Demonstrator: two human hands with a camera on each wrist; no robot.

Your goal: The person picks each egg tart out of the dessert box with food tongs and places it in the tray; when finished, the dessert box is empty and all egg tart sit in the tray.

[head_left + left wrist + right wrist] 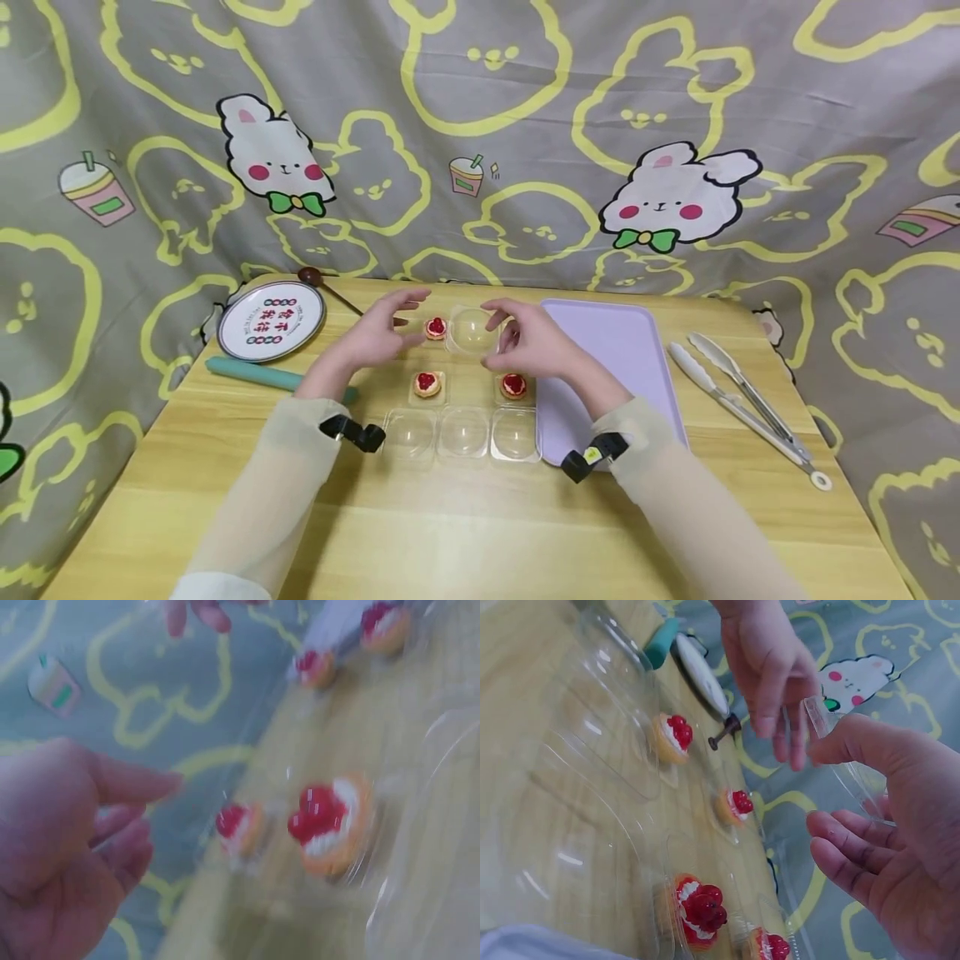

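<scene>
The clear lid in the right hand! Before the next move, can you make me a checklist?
1. Lid held: ok, the right hand pinches the clear lid.
2. Other hand free: ok, the left hand holds nothing.
3. Front left tart on its clear base: ok.
4. That tart covered: not ok, no lid is over it.
5. Other lids nearby: ok, three see-through lids lie in the front row.
6. Held lid free of cracks: cannot tell.

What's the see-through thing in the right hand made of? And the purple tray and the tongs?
See-through thing: probably thin plastic, glossy; the curtain shows through. Purple tray: maybe plastic; smooth, dull, evenly coloured. Tongs: silvery, shiny arms look like metal; the pale tips could be plastic or silicone.
</scene>
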